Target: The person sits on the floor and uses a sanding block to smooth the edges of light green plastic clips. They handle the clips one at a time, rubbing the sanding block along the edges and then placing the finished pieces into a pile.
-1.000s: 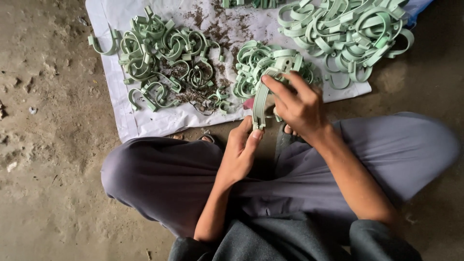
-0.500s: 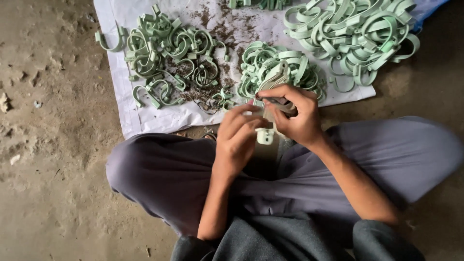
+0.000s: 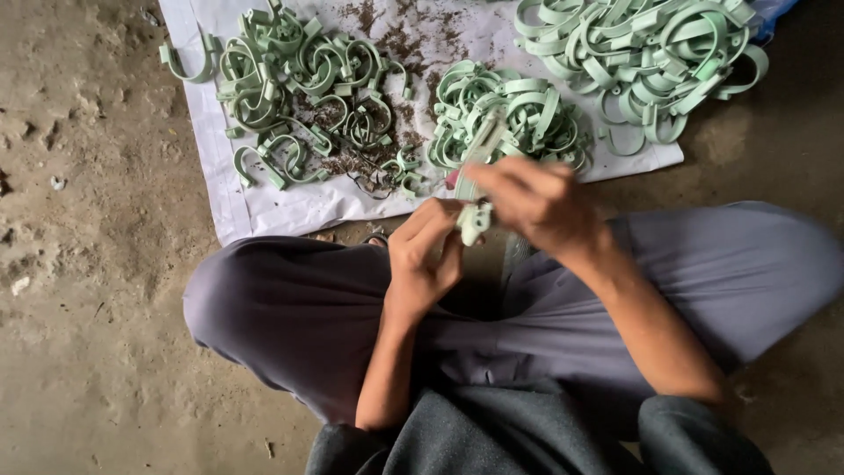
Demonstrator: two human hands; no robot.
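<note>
Sheet: a white sheet [image 3: 264,207] is spread on the ground.
Left pile: tangled pale green clips [image 3: 299,97] are heaped among dark debris [image 3: 396,44].
Middle pile: green clips [image 3: 519,110] are stacked.
Right pile: larger green clips [image 3: 651,62] are heaped.
Ground: bare grey concrete [image 3: 88,264] is seen.

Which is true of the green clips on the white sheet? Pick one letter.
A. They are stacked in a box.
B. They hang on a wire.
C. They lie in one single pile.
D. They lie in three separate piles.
D: one pile lies at the left of the sheet, a pile in the middle, and another at the right.
</note>
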